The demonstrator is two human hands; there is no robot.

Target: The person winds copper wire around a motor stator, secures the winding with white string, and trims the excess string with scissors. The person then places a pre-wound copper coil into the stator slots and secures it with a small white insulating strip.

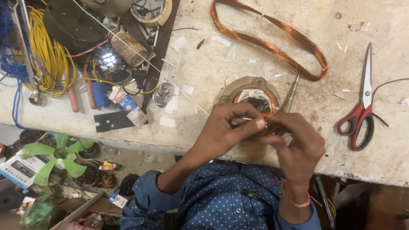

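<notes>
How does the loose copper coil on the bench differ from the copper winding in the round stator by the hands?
The loose coil lies free on the bench as a long flattened loop; the winding sits packed inside the round stator. The coil is untouched; the winding lies just beyond both hands. Both are fine orange copper wire.

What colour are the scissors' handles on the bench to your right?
Red handles with dark inner trim on the scissors, clearest in the head view.

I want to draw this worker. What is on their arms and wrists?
Both arms wear dark blue sleeves dotted with small white spots, pushed up. The right wrist has an orange thread band. The left hand and right hand are bare, with no gloves.
</notes>
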